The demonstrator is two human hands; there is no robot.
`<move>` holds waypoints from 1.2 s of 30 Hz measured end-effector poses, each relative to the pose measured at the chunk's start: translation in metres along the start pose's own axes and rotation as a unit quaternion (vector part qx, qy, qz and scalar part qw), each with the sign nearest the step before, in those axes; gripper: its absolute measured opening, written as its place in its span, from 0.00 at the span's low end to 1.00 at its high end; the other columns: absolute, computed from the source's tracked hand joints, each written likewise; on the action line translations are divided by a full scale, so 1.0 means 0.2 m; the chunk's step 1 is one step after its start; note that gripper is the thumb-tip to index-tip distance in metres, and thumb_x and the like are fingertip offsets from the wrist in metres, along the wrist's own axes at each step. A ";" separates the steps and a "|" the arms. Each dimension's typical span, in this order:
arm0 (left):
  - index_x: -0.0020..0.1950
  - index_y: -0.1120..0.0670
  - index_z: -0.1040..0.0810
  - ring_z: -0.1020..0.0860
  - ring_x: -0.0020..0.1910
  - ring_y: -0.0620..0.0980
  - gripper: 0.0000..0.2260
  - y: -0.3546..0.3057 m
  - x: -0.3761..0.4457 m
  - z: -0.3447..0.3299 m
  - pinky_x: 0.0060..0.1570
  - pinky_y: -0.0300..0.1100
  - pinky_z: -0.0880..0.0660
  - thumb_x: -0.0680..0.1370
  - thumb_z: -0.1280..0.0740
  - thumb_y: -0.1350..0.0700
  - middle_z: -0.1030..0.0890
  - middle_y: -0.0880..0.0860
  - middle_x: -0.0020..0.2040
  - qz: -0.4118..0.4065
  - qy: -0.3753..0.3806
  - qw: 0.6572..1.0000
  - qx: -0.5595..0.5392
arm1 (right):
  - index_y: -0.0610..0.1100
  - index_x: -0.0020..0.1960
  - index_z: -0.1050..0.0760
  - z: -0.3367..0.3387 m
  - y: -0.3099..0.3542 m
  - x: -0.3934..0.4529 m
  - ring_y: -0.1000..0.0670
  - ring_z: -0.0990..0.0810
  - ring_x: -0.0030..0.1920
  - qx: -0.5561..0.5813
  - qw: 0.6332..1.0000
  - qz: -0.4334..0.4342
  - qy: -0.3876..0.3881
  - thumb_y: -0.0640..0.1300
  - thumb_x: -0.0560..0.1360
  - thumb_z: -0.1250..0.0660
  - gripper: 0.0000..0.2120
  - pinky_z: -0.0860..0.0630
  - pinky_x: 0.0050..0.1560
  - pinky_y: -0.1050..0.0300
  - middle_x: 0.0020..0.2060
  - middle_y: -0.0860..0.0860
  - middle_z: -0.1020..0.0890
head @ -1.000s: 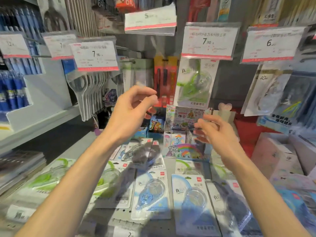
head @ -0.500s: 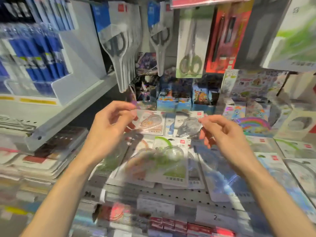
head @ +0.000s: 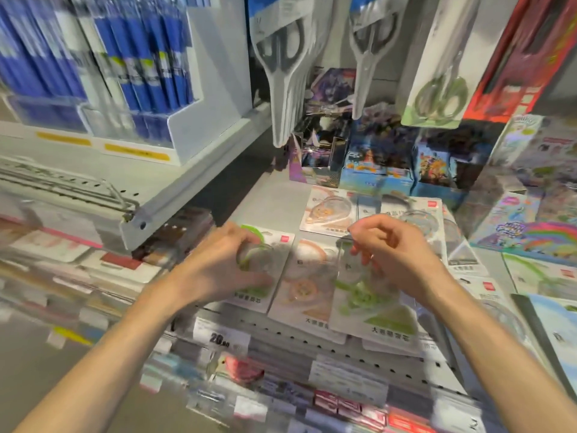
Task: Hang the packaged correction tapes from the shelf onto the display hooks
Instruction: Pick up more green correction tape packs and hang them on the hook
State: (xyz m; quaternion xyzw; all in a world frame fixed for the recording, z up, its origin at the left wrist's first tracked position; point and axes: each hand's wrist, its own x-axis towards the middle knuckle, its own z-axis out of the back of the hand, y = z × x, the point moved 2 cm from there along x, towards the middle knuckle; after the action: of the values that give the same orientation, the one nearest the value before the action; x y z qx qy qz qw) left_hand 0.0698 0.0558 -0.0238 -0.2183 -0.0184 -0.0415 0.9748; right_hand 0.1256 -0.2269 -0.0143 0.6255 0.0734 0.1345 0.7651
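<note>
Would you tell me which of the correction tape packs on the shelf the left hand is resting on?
The left hand rests on the green-trimmed pack at the left end of the front row; the orange pack beside it lies untouched.

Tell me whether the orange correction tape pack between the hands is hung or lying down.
Lying flat: the orange correction tape pack rests on the shelf.

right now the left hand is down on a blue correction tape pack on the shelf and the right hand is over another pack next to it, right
Not quite: the head view shows the left hand on a green correction tape pack, not a blue one. The rest holds: it lies on the shelf, and the right hand is over another green pack beside it.
</note>
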 end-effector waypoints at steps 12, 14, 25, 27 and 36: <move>0.60 0.33 0.29 0.28 0.51 0.28 0.25 -0.11 0.09 0.08 0.44 0.30 0.33 0.68 0.22 0.37 0.29 0.30 0.52 0.021 -0.121 0.988 -0.098 | 0.47 0.54 0.17 -0.02 0.05 0.09 0.59 0.14 0.39 -0.029 0.999 0.034 -0.006 0.52 0.79 0.28 0.09 0.21 0.37 0.67 0.42 0.53 0.11; 0.65 0.35 0.27 0.28 0.51 0.30 0.28 -0.21 0.13 0.08 0.46 0.34 0.29 0.68 0.21 0.38 0.29 0.29 0.52 0.010 -0.133 0.984 -0.120 | 0.45 0.56 0.17 -0.06 0.08 0.12 0.55 0.13 0.42 0.012 1.000 -0.003 0.020 0.52 0.78 0.27 0.13 0.17 0.42 0.62 0.44 0.51 0.11; 0.63 0.48 0.20 0.24 0.52 0.37 0.18 -0.55 0.26 -0.03 0.47 0.29 0.28 0.75 0.24 0.46 0.21 0.41 0.54 -0.142 -0.201 0.950 -0.193 | 0.43 0.58 0.16 0.14 0.08 0.10 0.44 0.11 0.50 0.146 0.986 -0.050 -0.061 0.40 0.77 0.27 0.10 0.16 0.54 0.47 0.50 0.45 0.10; 0.59 0.43 0.20 0.23 0.47 0.38 0.13 -0.53 0.31 -0.07 0.45 0.35 0.28 0.77 0.26 0.44 0.21 0.39 0.51 -0.080 -0.174 0.960 -0.203 | 0.43 0.60 0.18 0.23 0.07 0.07 0.45 0.12 0.53 0.134 0.985 -0.051 -0.096 0.41 0.78 0.28 0.12 0.18 0.57 0.46 0.52 0.47 0.11; 0.47 0.51 0.18 0.20 0.47 0.50 0.16 -0.48 0.46 -0.31 0.46 0.47 0.26 0.78 0.31 0.39 0.17 0.48 0.45 0.020 0.087 0.994 -0.067 | 0.48 0.55 0.16 0.43 0.01 -0.10 0.29 0.27 0.43 0.125 0.979 -0.085 -0.134 0.49 0.73 0.28 0.12 0.52 0.55 0.39 0.61 0.22 0.24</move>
State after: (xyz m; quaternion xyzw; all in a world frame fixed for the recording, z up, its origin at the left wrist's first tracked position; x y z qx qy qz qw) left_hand 0.1540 -0.0633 -0.0345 -0.2790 0.0734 -0.0414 0.9566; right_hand 0.1305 -0.3130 0.0050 0.7197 0.0387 -0.0263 0.6927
